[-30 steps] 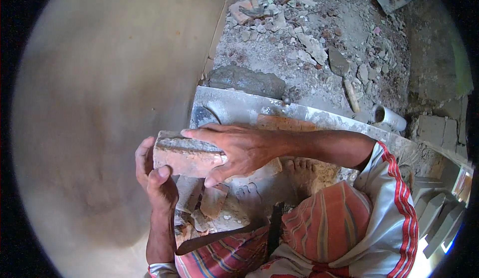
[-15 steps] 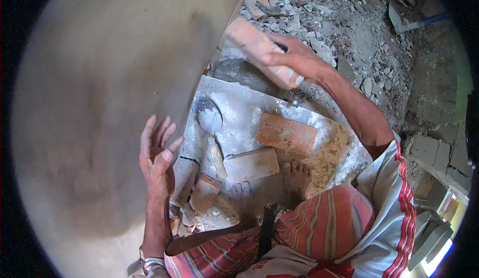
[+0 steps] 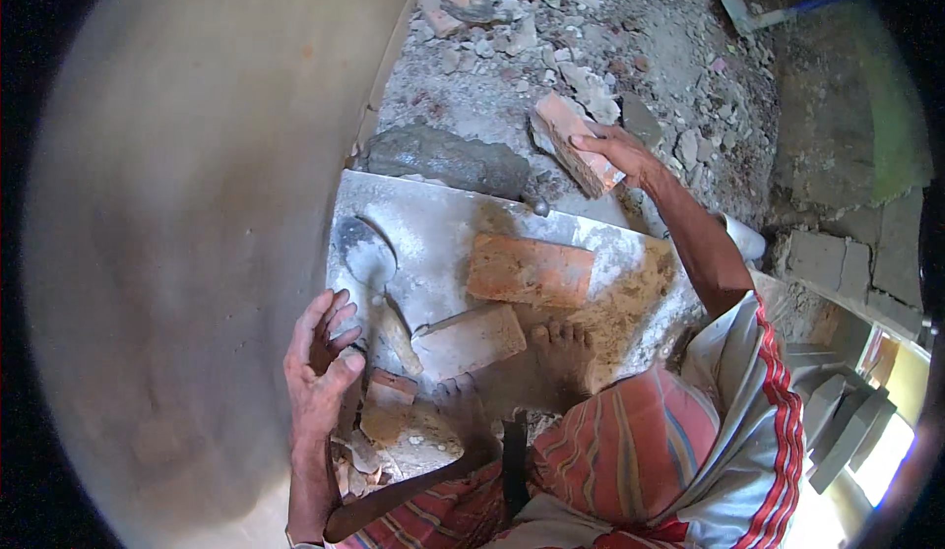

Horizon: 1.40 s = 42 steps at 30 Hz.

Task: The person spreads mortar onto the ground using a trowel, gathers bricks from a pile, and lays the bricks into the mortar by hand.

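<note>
My right hand grips a pale orange brick, held tilted over the rubble just right of a grey mortar bed. Whether the brick touches anything beneath it, I cannot tell. My left hand holds nothing, its fingers apart and loosely bent, close to the wall and the trowel. That trowel lies on a whitish slab, its wooden handle toward me. An orange brick and a greyish brick rest on the slab too. A broken brick piece sits beside my left wrist.
A smooth plastered wall rises along the left. Beyond the mortar spreads rubble, with a hammer lying on a brick piece. Far right lies a blue-handled shovel. My bare feet are on the slab's near part.
My right hand has carried the brick rightward and lower, off from above the mortar bed, which now shows fully. My left hand is nearer the trowel. The view has shifted somewhat.
</note>
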Tool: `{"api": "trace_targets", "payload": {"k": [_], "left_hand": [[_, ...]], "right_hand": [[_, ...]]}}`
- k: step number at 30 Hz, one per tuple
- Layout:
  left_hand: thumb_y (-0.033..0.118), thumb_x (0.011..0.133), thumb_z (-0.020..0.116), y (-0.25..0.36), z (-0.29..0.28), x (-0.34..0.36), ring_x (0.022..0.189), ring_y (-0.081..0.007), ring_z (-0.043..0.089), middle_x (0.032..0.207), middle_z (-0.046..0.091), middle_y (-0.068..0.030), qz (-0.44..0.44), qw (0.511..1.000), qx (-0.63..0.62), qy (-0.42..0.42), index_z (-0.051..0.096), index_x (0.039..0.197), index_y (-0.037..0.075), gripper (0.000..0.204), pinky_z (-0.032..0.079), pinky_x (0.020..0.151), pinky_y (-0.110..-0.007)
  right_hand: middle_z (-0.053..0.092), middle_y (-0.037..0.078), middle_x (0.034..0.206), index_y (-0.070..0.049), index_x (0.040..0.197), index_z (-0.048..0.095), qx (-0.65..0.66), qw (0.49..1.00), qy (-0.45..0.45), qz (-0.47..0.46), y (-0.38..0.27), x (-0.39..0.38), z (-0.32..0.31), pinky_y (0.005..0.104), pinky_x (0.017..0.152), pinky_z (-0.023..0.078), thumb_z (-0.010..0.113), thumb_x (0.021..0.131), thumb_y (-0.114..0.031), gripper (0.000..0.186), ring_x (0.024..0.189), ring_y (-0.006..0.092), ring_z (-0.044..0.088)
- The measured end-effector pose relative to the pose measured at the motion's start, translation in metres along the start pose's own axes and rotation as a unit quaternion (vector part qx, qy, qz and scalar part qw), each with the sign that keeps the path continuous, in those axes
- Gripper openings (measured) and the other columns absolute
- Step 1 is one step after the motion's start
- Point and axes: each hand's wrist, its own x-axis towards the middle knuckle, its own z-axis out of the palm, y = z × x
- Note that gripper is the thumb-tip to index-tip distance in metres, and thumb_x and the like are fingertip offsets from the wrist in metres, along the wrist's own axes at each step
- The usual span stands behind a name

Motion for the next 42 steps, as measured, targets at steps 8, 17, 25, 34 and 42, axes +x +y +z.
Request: {"api": "trace_targets", "payload": {"k": [8, 17, 25, 34, 42], "left_hand": [[0.042, 0.074, 0.076, -0.004, 0.004, 0.008, 0.119, -0.0290, 0.054, 0.131, 0.055, -0.0176, -0.026, 0.997, 0.052, -0.049, 0.047, 0.136, -0.001, 0.081, 0.045, 0.099, -0.042], [0.032, 0.078, 0.076, -0.032, -0.003, 0.001, 0.118, -0.0226, 0.054, 0.128, 0.059, -0.0131, -0.077, 0.994, 0.063, -0.051, 0.050, 0.134, 0.001, 0.069, 0.042, 0.101, -0.038], [0.009, 0.082, 0.071, -0.053, 0.005, -0.007, 0.121, -0.0226, 0.051, 0.129, 0.055, -0.0139, -0.141, 0.984, 0.051, -0.096, 0.048, 0.137, 0.005, 0.059, 0.047, 0.096, -0.035], [0.017, 0.083, 0.074, -0.073, 0.010, -0.008, 0.115, -0.0231, 0.054, 0.127, 0.056, -0.0137, -0.117, 0.981, 0.067, -0.141, 0.049, 0.136, 0.006, 0.060, 0.051, 0.087, -0.034], [0.016, 0.083, 0.072, -0.075, 0.015, -0.002, 0.117, -0.0236, 0.053, 0.128, 0.055, -0.0140, -0.119, 0.976, 0.083, -0.161, 0.050, 0.136, 0.006, 0.059, 0.049, 0.089, -0.034]], "right_hand": [[0.058, 0.013, 0.126, -0.002, 0.136, 0.049, 0.151, 0.988, -0.033, 0.013, 0.056, 0.010, -0.034, 0.0375, 0.099, 0.043, 0.065, 0.088, -0.044, 0.065, 0.117, 0.0217, 0.054], [0.062, 0.011, 0.118, -0.001, 0.136, 0.047, 0.197, 0.980, -0.023, -0.014, 0.008, -0.046, -0.016, 0.0354, 0.087, 0.052, 0.063, 0.089, -0.043, 0.064, 0.103, 0.0198, 0.063], [0.061, 0.012, 0.121, 0.001, 0.138, 0.046, 0.091, 0.994, -0.026, -0.047, 0.017, -0.125, -0.019, 0.0337, 0.092, 0.047, 0.067, 0.084, -0.042, 0.072, 0.107, 0.0200, 0.060], [0.060, 0.010, 0.124, 0.000, 0.140, 0.044, 0.037, 0.998, 0.009, 0.042, 0.037, -0.204, 0.008, 0.0321, 0.098, 0.042, 0.071, 0.080, -0.026, 0.070, 0.111, 0.0180, 0.056], [0.057, 0.009, 0.127, 0.000, 0.138, 0.044, -0.033, 0.998, 0.031, 0.032, 0.047, -0.225, 0.029, 0.0328, 0.104, 0.037, 0.082, 0.067, -0.012, 0.081, 0.119, 0.0182, 0.051]]}}
